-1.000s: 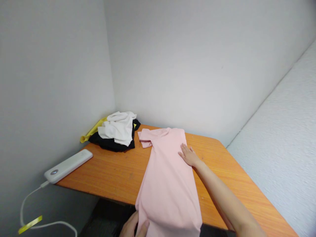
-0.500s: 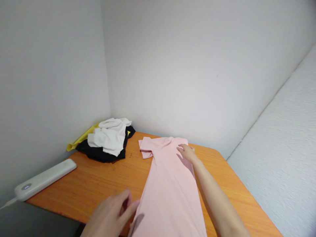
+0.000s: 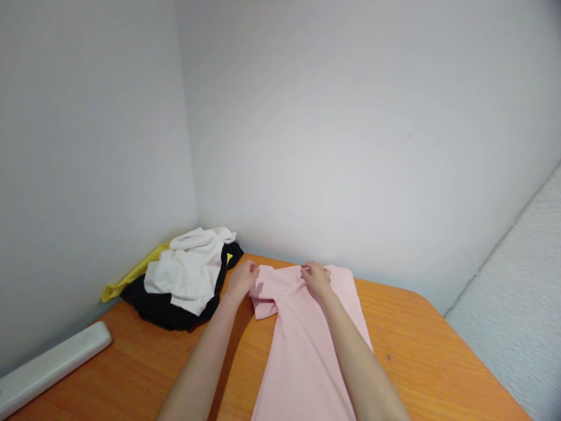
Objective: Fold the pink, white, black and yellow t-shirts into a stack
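Observation:
A pink short-sleeved shirt lies lengthwise on the table, folded narrow, with its short sleeve pointing left. At the sleeve's outer upper corner, my left hand has its fingers pinched on the cloth. My right hand is closed on the shirt near the neckline, fingers bent into the fabric, and the forearm crosses over the shirt's body. The shirt's lower end runs out of view at the bottom.
To the left, a white garment lies on black cloth and yellow cloth. A long white device rests along the table's left side. Walls border the wooden table behind and at left.
My left hand has moved from the near left side up to the sleeve. My right hand has shifted left to the neckline. The view has turned slightly, tilting up.

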Tool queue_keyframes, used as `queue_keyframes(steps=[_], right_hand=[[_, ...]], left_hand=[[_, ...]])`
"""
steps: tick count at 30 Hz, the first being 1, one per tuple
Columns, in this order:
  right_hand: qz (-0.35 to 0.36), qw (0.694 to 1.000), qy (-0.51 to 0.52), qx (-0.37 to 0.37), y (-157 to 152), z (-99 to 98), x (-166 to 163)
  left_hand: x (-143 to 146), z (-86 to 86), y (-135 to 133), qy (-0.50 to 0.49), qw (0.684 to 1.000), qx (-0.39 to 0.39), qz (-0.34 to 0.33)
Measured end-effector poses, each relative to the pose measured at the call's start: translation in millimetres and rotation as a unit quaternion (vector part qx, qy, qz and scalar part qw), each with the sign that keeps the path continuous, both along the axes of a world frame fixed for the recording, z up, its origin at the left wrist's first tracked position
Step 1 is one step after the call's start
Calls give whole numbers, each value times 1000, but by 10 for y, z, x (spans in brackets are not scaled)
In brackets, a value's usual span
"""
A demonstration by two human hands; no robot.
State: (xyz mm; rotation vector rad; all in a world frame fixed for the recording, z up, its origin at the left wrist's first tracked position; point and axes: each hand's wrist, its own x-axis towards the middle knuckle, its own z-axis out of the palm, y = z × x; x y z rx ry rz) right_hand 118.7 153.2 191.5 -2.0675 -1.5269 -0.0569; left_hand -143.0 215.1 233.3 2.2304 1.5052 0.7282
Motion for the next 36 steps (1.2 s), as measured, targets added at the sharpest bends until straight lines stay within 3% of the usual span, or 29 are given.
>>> queue_keyframes(steps=[5, 17, 27, 36], right_hand=[[-6, 999, -42, -16, 47, -86, 75], [-14, 991, -118, -65, 41, -53, 133], [-20, 994, -96, -57, -30, 176, 82], [-29, 997, -49, -52, 63, 171, 181]], left_hand=[[158, -230, 192, 48, 999, 3, 26], [304, -504, 354, 86, 996, 6, 15], [365, -595, 460, 63, 998, -8, 8], [342, -563, 502, 14, 999, -12, 30]])
